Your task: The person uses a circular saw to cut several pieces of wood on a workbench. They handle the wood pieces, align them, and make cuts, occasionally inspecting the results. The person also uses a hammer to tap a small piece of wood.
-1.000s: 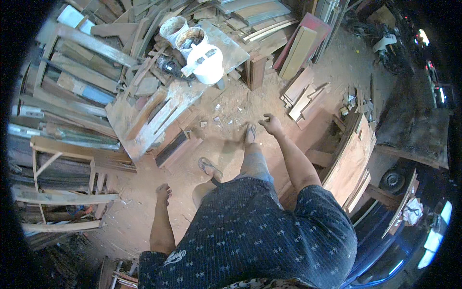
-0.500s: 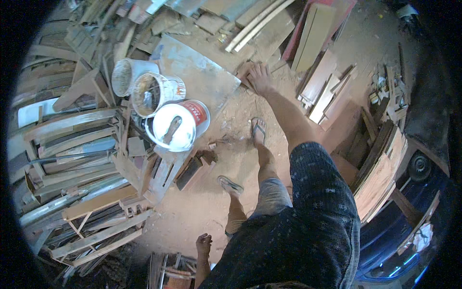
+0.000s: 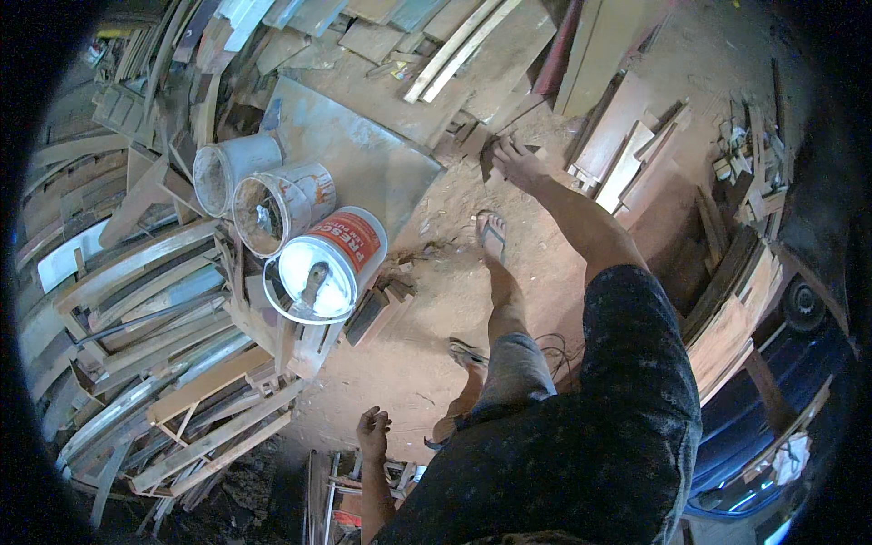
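Beyond the right foot (image 3: 491, 233), the right hand's grip (image 3: 521, 166) apparently holds dark wood (image 3: 488, 162).

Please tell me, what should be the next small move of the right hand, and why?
Probably, the right hand should carefully close its grip on the dark brown angular wooden piece: its fingers are right at it, though firm contact cannot be confirmed. The left hand hangs well apart from it.
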